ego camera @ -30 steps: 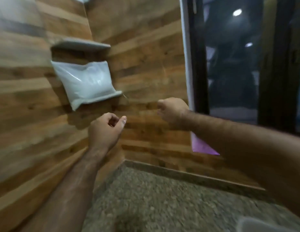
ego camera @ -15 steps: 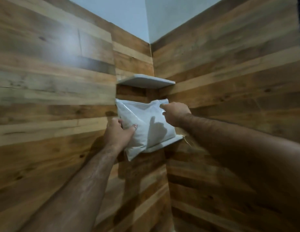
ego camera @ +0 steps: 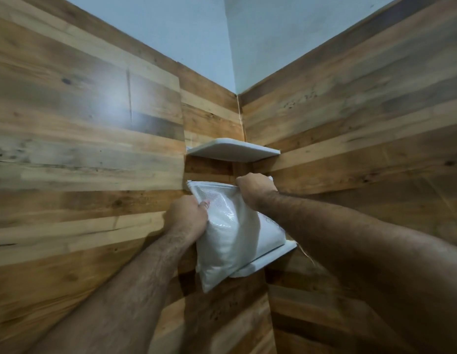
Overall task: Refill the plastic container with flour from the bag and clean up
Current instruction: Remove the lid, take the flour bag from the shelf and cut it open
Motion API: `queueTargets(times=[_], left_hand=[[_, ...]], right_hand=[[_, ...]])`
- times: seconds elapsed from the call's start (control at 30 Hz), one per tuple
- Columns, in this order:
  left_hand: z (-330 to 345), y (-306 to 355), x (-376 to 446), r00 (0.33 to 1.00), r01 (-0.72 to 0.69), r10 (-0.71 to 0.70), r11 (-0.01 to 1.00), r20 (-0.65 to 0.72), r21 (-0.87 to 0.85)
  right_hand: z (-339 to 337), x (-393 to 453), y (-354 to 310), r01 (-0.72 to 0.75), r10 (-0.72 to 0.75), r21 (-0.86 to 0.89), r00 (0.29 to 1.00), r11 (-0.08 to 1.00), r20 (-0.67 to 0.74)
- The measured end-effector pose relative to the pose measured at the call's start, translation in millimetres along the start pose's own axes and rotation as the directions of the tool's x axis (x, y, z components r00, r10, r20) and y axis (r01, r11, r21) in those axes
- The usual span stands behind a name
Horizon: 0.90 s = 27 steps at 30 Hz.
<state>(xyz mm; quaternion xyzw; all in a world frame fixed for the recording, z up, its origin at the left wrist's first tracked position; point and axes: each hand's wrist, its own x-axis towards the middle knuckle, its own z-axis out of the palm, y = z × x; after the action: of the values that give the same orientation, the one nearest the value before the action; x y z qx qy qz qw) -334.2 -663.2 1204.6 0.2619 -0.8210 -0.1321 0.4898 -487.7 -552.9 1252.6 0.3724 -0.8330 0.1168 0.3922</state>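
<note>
Here, white flour bag (ego camera: 232,241) plump, printed, on lower shelf (ego camera: 271,259); left hand (ego camera: 188,219) and right hand (ego camera: 255,191) grip it

Tight corner between two shelves

The upper corner shelf (ego camera: 233,150) caps the space above the flour bag (ego camera: 232,236); wood-panelled walls (ego camera: 94,154) close left and right of centre; open room lies toward the lower frame.

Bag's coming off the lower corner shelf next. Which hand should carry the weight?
Left, probably. The left hand grips the flour bag at its overhanging side; the right hand only pinches the top corner.
</note>
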Motion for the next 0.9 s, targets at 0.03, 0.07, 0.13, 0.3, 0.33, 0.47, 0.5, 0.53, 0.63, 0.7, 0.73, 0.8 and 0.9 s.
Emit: queueTargets(times=[0.03,0.07,0.13,0.3,0.33,0.47,0.5,0.53,0.63,0.7,0.73,0.8,0.9], left_hand=[[-2.8,8.0,-3.3,1.000,0.002,-0.002,1.000,-0.029,0.010],[-6.1,17.5,-9.3,0.998,0.004,-0.005,1.000,-0.062,-0.018],[-13.6,35.6,-24.0,0.992,-0.010,-0.004,0.994,-0.122,-0.112],[-38.1,73.7,-60.0,0.969,-0.132,0.073,0.960,-0.235,-0.246],[-44.2,81.7,-69.3,0.968,-0.145,0.081,0.953,-0.237,-0.267],[-62.3,108.2,-123.9,0.979,-0.143,0.095,0.949,-0.178,-0.280],[-64.6,111.8,-141.3,0.983,-0.137,0.096,0.953,-0.159,-0.271],[-66.0,115.0,-161.5,0.986,-0.130,0.096,0.956,-0.137,-0.265],[-66.2,119.9,-226.3,0.994,-0.108,0.100,0.968,-0.049,-0.227],[-62.9,119.0,-271.1,0.997,-0.072,0.076,0.977,0.012,-0.202],[-60.4,119.9,-295.2,0.997,-0.055,0.065,0.975,0.038,-0.213],[-54.6,125.2,-347.5,0.994,-0.029,0.053,0.972,0.094,-0.235],[-45.7,136.8,-430.0,0.980,0.037,0.009,0.974,0.200,-0.222]], right_hand=[[-3.4,-3.2,3.3,-0.004,0.004,0.006,1.000,1.000,-0.017],[-8.7,-6.1,7.6,-0.008,0.008,0.011,1.000,1.000,-0.030],[-23.5,-11.0,17.1,0.004,-0.002,0.025,0.999,1.000,-0.053],[-72.7,-42.2,36.5,0.062,-0.061,0.011,0.993,0.998,-0.100],[-82.4,-52.3,40.3,0.068,-0.067,0.005,0.992,0.998,-0.106],[-113.2,-113.2,61.4,0.077,-0.077,-0.008,0.995,0.997,-0.061],[-117.7,-133.0,67.4,0.089,-0.089,-0.020,0.995,0.996,-0.045],[-121.0,-153.6,74.0,0.107,-0.108,-0.033,0.994,0.994,-0.027],[-125.2,-218.1,94.5,0.178,-0.176,-0.065,0.983,0.982,0.043],[-127.6,-263.1,106.7,0.224,-0.216,-0.080,0.971,0.971,0.099],[-128.3,-285.7,112.8,0.242,-0.229,-0.090,0.964,0.966,0.132],[-130.5,-332.8,123.4,0.270,-0.247,-0.091,0.946,0.958,0.212],[-128.5,-402.6,136.5,0.297,-0.259,-0.078,0.913,0.952,0.314]])
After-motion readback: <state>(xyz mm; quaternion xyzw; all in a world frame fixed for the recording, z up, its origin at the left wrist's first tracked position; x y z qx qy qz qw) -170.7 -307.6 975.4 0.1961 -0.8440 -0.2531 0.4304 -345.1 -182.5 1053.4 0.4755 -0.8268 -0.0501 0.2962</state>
